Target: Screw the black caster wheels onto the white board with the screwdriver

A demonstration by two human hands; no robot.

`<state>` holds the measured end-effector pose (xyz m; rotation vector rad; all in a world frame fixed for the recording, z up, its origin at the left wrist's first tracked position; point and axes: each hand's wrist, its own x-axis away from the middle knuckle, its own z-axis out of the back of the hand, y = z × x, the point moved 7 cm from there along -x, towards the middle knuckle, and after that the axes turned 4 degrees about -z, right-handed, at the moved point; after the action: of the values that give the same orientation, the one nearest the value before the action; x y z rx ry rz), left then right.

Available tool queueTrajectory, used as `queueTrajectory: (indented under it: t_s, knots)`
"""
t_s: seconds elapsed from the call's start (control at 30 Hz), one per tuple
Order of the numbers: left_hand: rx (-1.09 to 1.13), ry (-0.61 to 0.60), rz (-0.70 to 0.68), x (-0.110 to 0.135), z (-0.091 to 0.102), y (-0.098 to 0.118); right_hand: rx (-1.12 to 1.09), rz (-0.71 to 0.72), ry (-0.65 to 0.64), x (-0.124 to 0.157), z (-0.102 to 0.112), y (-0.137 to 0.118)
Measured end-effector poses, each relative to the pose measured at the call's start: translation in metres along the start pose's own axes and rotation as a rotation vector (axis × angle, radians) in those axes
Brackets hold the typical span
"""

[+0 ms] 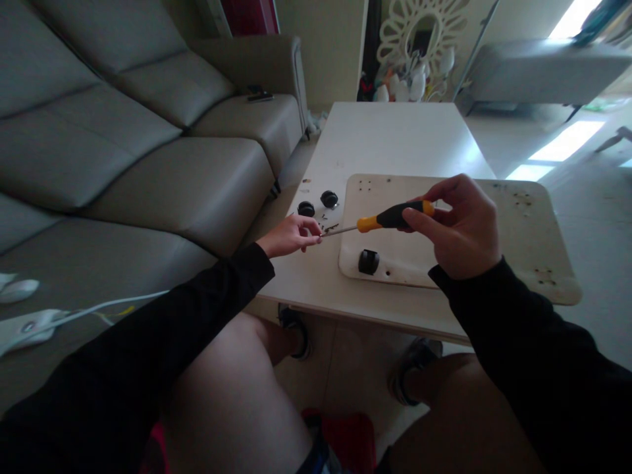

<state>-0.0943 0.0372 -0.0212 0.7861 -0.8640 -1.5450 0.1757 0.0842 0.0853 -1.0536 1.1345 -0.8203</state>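
My right hand (461,227) is closed around the black and yellow handle of a screwdriver (394,216), held nearly level with its shaft pointing left. At the shaft's tip, my left hand (295,235) has thumb and fingers pinched together; what is between them is too small to make out. Below the screwdriver lies a pale board (409,253) with rounded corners and groups of small holes. A black caster (368,262) sits on its near left corner. Two more casters, one nearer (306,209) and one farther (329,199), rest on the table beside several loose dark screws (330,228).
The white table (390,135) stretches away in front of me, and the board overhangs its right edge. A grey sofa (197,178) runs along the left, with a white power strip (29,329) and cable on it. Something red (348,438) is on the floor between my legs.
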Motion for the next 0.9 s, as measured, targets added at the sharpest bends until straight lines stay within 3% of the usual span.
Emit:
queueTrajectory:
  t_s: [0.9]
  knots:
    - [0.016, 0.007, -0.003, 0.0002, -0.0002, 0.0011, 0.022, 0.012, -0.014, 0.0008, 0.0, -0.003]
